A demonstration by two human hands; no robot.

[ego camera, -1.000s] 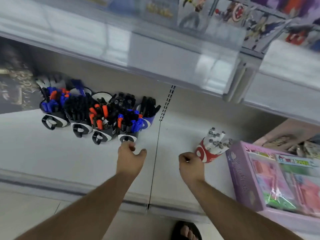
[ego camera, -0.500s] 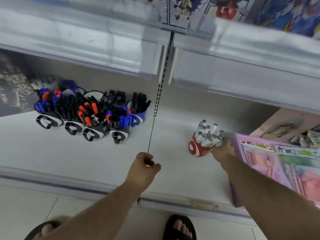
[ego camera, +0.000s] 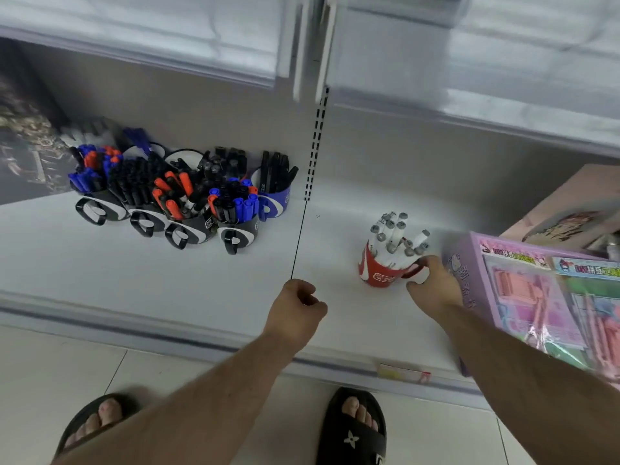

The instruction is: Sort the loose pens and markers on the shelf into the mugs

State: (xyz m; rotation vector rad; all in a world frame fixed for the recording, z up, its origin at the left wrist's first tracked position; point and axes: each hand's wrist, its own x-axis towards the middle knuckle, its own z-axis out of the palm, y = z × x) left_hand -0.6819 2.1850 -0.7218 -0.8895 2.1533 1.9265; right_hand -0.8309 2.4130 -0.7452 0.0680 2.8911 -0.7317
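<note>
Cluster of black-and-white mugs (ego camera: 188, 229) plus one blue mug (ego camera: 276, 201), far left on the white shelf (ego camera: 100, 276), packed with black, blue and orange markers; no loose pens visible. Left hand (ego camera: 297, 308) has drifted right from the cluster, loosely clenched, apparently empty. Red mug (ego camera: 382, 266) of white, grey-capped markers stands upright; right hand (ego camera: 436, 288) has moved from its left side to its handle side, fingers curled at the handle, grip unclear. Sorting looks near done. Pink boxed toy set (ego camera: 536, 297) cut off right; rear mugs blurred.
</note>
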